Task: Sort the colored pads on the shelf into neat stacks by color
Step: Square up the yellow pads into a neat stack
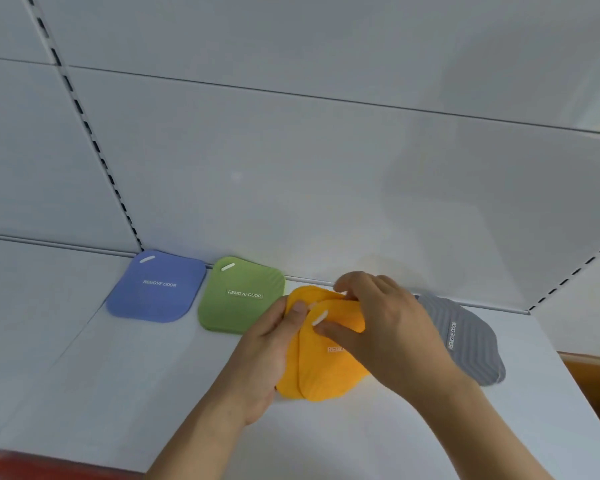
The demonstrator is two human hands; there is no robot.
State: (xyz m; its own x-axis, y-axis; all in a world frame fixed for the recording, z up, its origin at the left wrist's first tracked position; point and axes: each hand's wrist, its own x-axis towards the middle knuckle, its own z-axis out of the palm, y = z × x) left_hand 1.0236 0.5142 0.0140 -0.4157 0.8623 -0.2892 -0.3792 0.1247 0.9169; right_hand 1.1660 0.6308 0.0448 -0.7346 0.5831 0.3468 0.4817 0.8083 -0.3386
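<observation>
Four colours sit in a row along the back of the white shelf (125, 393). Far left, the blue rounded-square ribbed pad (156, 286) lies flat against the back wall, and just beside it sits the green rounded-square pad (240, 296), both lettered "REMOVE ODOR". Over on the right, the grey ribbed pad (465, 337) lies turned sideways, its near-left part hidden under the right forearm.

Centre stage: the orange rounded-square pads (323, 372), at least two of them, overlapping and not squared up. The left hand (267, 355) grips their left edge, thumb on top and fingers tucked beneath. The right hand (385, 323) comes over from the right, thumb and fingers pinching the top pad near its white slot.

The green pad's right edge sits very close to the left hand. In front of the row the shelf lies bare down to the red front strip (49, 465); a perforated upright (84, 119) marks the back-left corner.
</observation>
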